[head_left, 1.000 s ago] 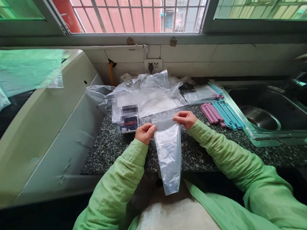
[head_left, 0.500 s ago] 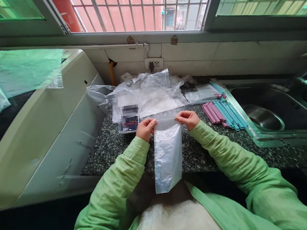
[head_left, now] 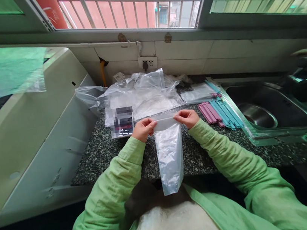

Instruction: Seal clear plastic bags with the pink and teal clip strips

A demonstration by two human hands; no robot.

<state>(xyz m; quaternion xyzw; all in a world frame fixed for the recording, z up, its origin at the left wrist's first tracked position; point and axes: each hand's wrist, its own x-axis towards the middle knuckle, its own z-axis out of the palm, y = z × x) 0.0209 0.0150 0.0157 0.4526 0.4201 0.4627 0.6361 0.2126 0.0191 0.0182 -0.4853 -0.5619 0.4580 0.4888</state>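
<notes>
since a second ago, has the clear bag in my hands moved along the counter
No. The clear bag hangs between the left hand and right hand, level with the pink and blue strips as before; only the camera shifted.

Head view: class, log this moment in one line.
left hand | right hand | both pinch clear plastic zip bag top | bag hangs over speckled granite counter

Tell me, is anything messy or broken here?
Nothing looks broken or spilled. The left hand and right hand pinch the top of a clear bag that hangs straight over the counter edge. Behind it, loose bags lie in a crumpled heap, and the clips lie in a tidy row.
</notes>
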